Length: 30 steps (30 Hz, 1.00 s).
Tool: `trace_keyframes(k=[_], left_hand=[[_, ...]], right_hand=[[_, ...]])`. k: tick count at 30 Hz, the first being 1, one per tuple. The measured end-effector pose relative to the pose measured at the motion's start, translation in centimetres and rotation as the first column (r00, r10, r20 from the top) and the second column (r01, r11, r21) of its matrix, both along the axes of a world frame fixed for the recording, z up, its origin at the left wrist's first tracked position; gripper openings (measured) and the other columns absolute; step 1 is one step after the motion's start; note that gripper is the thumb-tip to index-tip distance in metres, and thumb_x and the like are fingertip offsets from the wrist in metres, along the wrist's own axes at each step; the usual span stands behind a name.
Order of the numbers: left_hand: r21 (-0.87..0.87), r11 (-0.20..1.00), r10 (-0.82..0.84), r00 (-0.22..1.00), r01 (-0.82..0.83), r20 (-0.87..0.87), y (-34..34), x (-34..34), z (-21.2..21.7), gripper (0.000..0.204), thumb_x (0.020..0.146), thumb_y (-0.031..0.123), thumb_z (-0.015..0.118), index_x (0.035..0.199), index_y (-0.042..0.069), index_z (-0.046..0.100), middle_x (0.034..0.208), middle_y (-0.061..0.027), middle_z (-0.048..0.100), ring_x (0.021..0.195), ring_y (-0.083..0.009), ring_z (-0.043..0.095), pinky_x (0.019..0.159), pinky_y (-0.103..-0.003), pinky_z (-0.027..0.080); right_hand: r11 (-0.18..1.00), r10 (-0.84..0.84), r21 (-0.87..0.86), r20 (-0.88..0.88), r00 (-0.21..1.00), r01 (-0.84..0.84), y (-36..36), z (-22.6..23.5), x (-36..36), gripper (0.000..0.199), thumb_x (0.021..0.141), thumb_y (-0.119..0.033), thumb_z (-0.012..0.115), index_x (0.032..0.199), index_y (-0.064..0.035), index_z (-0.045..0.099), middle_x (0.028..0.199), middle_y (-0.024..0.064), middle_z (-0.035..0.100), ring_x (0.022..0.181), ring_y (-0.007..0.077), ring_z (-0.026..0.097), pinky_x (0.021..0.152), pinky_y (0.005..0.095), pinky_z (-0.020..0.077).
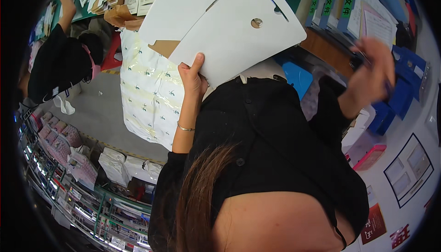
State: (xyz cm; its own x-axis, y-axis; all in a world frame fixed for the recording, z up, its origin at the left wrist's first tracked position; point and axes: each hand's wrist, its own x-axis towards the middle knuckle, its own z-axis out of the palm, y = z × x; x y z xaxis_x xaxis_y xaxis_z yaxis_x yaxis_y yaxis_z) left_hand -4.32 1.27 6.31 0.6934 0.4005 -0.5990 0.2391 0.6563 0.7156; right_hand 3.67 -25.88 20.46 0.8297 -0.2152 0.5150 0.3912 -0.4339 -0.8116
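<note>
Up high, flat white card with round hole.

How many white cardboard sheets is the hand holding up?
2. The front white sheet, with a round hole, is pinched at its lower edge by the left hand. The second sheet sits behind it, further left. More could be hidden behind them.

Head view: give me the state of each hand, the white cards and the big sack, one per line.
Left hand: raised, shut on the white cards, thumb on the front.
White cards: flat, unfolded, fanned, a round hole and a slot near one edge.
Right hand: raised, blurred; grip cannot be told.
Sack: full, closed, taped, behind the cards.
Pink tray: lying on the white table.
</note>
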Motion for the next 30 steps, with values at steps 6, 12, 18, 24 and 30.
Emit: trace_keyframes(k=[6,12,18,24,30], left_hand=[[0.033,0.996,-0.082,0.994,0.080,0.073,0.2,-0.5,1.0,0.024,0.074,0.004,0.067,0.090,-0.009,0.055,0.079,-0.0136,0.061,0.066,-0.0172,0.059,0.062,-0.026,0.050],[0.262,0.958,-0.164,0.973,0.118,0.162,1.3,-1.2,1.5,0.029,0.073,0.005,0.067,0.096,-0.007,0.053,0.086,-0.0134,0.060,0.072,-0.0196,0.058,0.073,-0.027,0.046],[0.375,0.920,-0.218,0.943,0.114,0.250,2.9,-2.5,0.3,0.030,0.072,0.001,0.067,0.098,-0.005,0.054,0.087,-0.0123,0.061,0.072,-0.0190,0.057,0.071,-0.027,0.047],[0.776,0.609,-0.592,0.746,0.165,0.306,6.2,-1.9,6.7,0.024,0.070,-0.004,0.064,0.093,-0.002,0.057,0.086,-0.0141,0.063,0.073,-0.0212,0.060,0.070,-0.030,0.049],[0.975,0.172,-0.827,0.516,-0.143,0.222,5.5,-0.9,9.2,0.007,0.068,-0.002,0.064,0.072,0.001,0.061,0.082,-0.0175,0.066,0.079,-0.0255,0.064,0.072,-0.035,0.051]], right_hand=[[0.958,0.282,0.086,-0.453,0.846,-0.273,1.3,-5.2,2.2,0.022,0.090,-0.013,0.047,0.106,-0.0039,0.058,0.079,0.0034,0.059,0.047,0.0039,0.036,0.043,0.0149,0.0287],[0.764,0.638,0.570,-0.593,0.491,-0.302,0.0,-8.4,3.1,0.026,0.090,-0.015,0.049,0.110,-0.0009,0.057,0.067,0.0020,0.055,0.045,0.0038,0.033,0.042,0.0154,0.0272],[0.491,0.855,0.738,-0.510,0.094,-0.462,-1.1,-8.3,4.9,0.024,0.088,-0.013,0.051,0.104,0.0015,0.061,0.062,0.0025,0.054,0.047,0.0058,0.038,0.045,0.0151,0.0304],[0.362,0.922,0.577,-0.339,0.188,-0.732,0.8,-8.0,5.4,0.014,0.078,0.000,0.056,0.089,0.0025,0.064,0.072,0.0053,0.060,0.058,0.0101,0.050,0.056,0.0160,0.0389],[0.713,0.700,0.488,-0.477,0.531,-0.503,2.0,-8.3,5.5,0.013,0.069,0.009,0.060,0.080,0.0027,0.064,0.084,0.0076,0.063,0.070,0.0132,0.056,0.069,0.0196,0.0428]])
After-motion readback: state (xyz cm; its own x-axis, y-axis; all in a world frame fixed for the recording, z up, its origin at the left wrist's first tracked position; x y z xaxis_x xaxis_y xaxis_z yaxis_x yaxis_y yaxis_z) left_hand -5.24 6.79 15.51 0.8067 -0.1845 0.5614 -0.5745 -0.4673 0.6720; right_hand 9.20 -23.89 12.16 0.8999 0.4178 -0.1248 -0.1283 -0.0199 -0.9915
